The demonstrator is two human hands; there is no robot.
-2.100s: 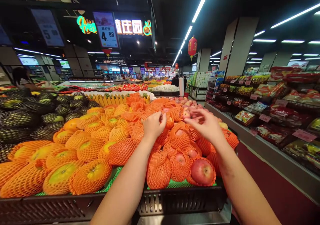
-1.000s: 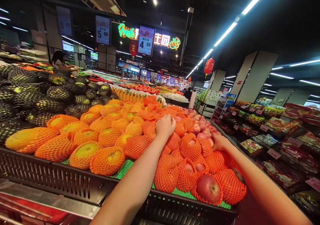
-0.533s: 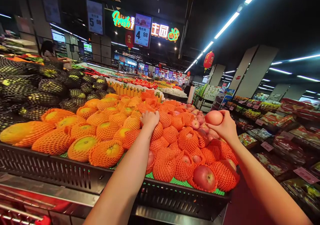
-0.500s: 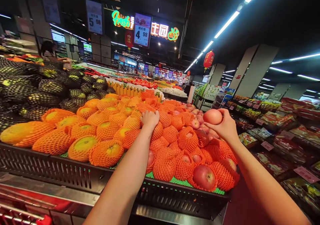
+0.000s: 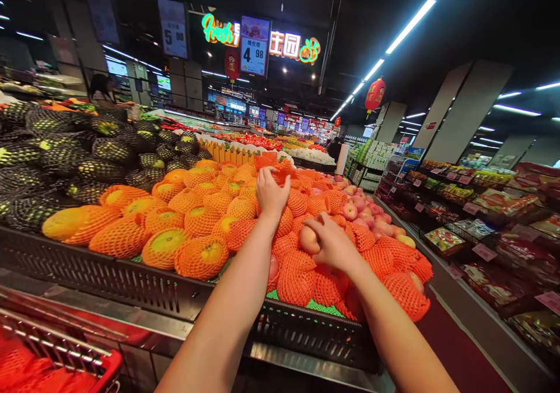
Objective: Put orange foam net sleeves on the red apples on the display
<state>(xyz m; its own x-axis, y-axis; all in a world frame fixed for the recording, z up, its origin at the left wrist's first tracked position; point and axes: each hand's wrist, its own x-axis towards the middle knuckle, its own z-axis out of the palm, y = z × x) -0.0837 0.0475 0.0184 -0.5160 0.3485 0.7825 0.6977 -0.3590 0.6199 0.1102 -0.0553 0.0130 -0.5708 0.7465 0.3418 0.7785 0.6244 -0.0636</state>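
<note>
Holding a bare pinkish-red apple (image 5: pixel 308 239), the right hand (image 5: pixel 333 245) has fingers curled over its top, pressing it down among the orange foam-net sleeved apples (image 5: pixel 301 267) at the near end of the black slotted plastic crate (image 5: pixel 301 332). Apple sits approx mid-pile, just right of the left forearm. Left hand (image 5: pixel 271 192) is further back w/ fingers spread and half curled, tips pinching an empty-looking orange foam net sleeve (image 5: pixel 283 171) lifted a bit above the heap; can't tell if anything is inside it. Loose unsleeved pink-red apples (image 5: pixel 354 209) lie toward the back right of the crate, beside the aisle. To the left, a 2nd crate holds round orange-green citrus in orange foam nets (image 5: pixel 175 230), and beyond that dark fruit in black nets (image 5: pixel 65 154). Red shopping cart w/ metal bars (image 5: pixel 61 352) shows at bottom left. Overhead hangs a price sign reading 4.98 (image 5: pixel 254 46); packaged goods shelves (image 5: pixel 490 230) run along the right side.
</note>
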